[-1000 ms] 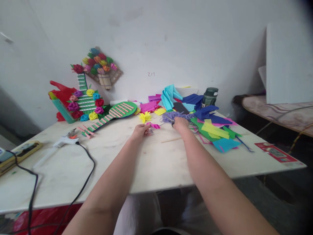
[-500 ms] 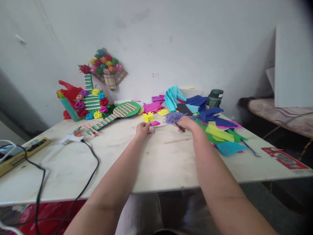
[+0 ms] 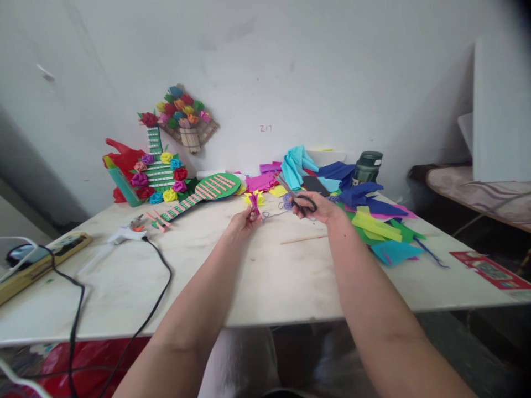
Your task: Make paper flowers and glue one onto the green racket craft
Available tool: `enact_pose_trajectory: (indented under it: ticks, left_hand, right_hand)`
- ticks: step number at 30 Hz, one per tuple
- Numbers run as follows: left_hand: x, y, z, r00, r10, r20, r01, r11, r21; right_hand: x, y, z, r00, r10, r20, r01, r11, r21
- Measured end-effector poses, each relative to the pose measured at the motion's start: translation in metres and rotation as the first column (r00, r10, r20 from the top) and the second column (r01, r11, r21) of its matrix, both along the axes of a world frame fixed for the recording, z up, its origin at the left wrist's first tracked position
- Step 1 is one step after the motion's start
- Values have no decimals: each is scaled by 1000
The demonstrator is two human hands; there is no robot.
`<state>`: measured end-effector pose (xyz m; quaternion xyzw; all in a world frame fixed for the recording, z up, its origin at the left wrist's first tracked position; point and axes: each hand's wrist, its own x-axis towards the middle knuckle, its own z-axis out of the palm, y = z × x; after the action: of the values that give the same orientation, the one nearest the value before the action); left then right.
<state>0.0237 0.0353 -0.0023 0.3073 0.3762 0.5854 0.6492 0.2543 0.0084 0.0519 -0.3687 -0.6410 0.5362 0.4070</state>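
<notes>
Between the fingers of my left hand (image 3: 245, 221) is a small magenta paper flower (image 3: 255, 202), held upright just in front of a yellow paper flower (image 3: 260, 197). A strand of purple yarn (image 3: 274, 214) trails from it to the right. My right hand (image 3: 317, 207) is closed around the black handles of a pair of scissors (image 3: 305, 205), whose blades point up and away to the left. Behind the scissors lies the purple yarn bundle, partly hidden by my hand. A thin wooden stick (image 3: 302, 240) rests on the table nearer to me.
Coloured paper sheets (image 3: 379, 228) spread over the right side, with a dark green bottle (image 3: 367, 167) behind. At left are a glue gun (image 3: 128, 235) with its black cord, a power strip (image 3: 45, 265) and a green paper guitar shape (image 3: 199, 196). A flower-decorated piece (image 3: 160, 166) stands by the wall.
The scissors have come up off the yarn bundle, and their blades now point away from me. My left hand has turned the magenta flower from lying sideways to upright.
</notes>
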Motion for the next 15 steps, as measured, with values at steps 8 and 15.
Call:
enact_pose_trajectory:
  ticks: [8,15]
  left_hand:
    - [14,-8,-4,902,126,-413,2,955,295]
    - [28,-7,-10,755,154,-637,111,928,355]
  right_hand:
    - [-28,17,-20,988,-149,-39,140,975,-169]
    - [-35,22,-32,961,-203,186,228,966,-121]
